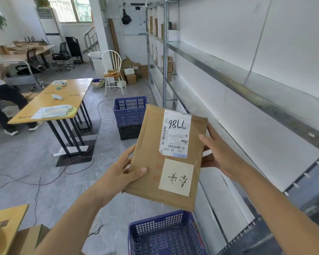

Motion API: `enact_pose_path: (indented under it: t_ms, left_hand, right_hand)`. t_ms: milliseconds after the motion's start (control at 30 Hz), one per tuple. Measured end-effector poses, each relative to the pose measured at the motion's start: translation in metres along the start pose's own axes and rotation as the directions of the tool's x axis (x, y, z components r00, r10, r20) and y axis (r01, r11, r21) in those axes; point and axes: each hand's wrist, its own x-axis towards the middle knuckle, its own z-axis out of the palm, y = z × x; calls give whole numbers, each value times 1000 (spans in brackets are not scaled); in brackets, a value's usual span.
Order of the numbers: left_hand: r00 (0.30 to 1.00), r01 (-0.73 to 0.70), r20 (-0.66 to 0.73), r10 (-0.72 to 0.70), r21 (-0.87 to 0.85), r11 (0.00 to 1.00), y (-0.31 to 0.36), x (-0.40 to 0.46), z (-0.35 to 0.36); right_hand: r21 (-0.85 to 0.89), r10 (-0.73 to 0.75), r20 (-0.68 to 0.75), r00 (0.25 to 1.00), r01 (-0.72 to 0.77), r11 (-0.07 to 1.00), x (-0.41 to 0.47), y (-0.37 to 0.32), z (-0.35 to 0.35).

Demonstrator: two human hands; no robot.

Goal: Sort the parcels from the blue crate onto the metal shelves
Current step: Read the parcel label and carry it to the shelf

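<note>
Flat brown cardboard parcel (166,155), long axis pointing away, label inverted, was gripped between left hand (123,173) and right hand (219,153).

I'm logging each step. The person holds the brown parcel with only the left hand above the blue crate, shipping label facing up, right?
Not quite: the head view shows both hands on the brown parcel, the left hand at its left edge and the right hand at its right edge. The rest holds: it is above the blue crate, with the shipping label facing up.
</note>
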Motion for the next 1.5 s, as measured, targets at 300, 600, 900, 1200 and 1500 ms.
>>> enact_pose_path:
  t_ms: [300,600,900,1200,1500]
  left_hand:
    - [994,-101,-41,102,40,994,37,12,-5]
    - [917,-175,-381,119,-117,978,59,19,-1]
    - [963,-157,-250,104,-204,966,89,32,2]
    - [990,-75,-127,61,-110,991,78,31,3]
    - [972,-169,-178,151,-87,982,85,31,-8]
  right_hand:
    - [89,-47,-87,995,55,994,14,-28,-14]
    - [113,-124,-237,964,154,982,6,-32,-26]
    - [-15,-88,-133,987,87,996,-10,-15,-19]
    - [33,-80,-249,965,91,995,-13,-8,-24]
    - [-70,-92,-145,985,82,994,-5,-33,-33]
